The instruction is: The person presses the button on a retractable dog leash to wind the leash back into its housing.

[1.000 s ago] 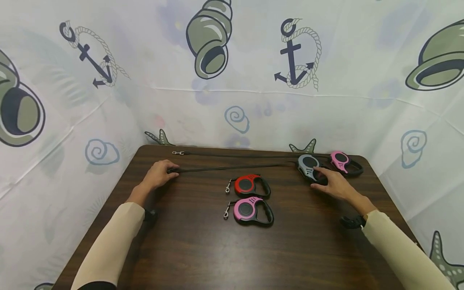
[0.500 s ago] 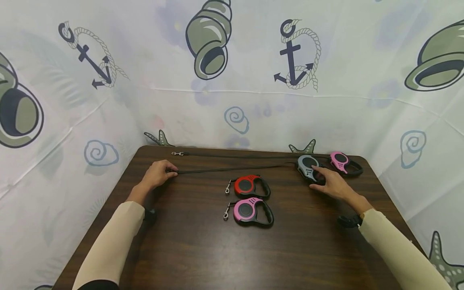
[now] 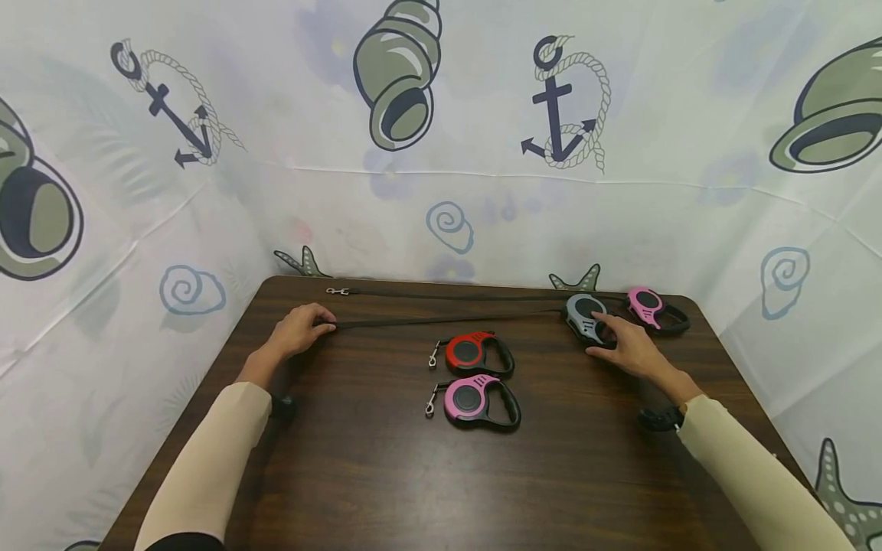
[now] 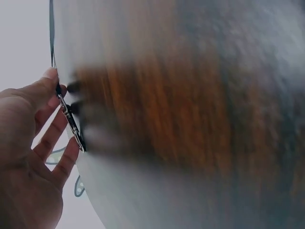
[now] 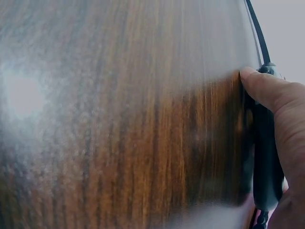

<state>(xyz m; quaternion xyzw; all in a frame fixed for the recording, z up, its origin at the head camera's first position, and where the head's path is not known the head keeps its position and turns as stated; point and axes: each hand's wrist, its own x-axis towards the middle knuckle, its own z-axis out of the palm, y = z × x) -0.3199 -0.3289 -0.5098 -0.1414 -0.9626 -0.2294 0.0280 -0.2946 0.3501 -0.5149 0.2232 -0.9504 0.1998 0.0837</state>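
Observation:
A grey retractable dog leash [image 3: 585, 316] lies at the back right of the table, its black strap [image 3: 441, 320] drawn out to the left. My right hand [image 3: 630, 348] grips its body, thumb near and fingers on top. In the right wrist view the thumb [image 5: 267, 87] lies along the leash's dark side. At the strap's far end, my left hand [image 3: 298, 333] pinches the strap beside its metal snap clip [image 4: 70, 119], which shows under the fingers in the left wrist view. Behind runs a second strap [image 3: 455, 296] from a pink leash [image 3: 646, 308], ending in a clip [image 3: 338, 291].
Mid-table lie a red retractable leash [image 3: 465, 351] and, just nearer, a pink-and-black one [image 3: 467, 398], both with straps wound in and clips to the left. The dark wooden table [image 3: 427, 490] meets a patterned cloth [image 3: 482, 229] at its back edge.
Both hands shift very slightly to the left. The left fingers now cover the clip that showed between them a second ago. The leashes on the table stay in place.

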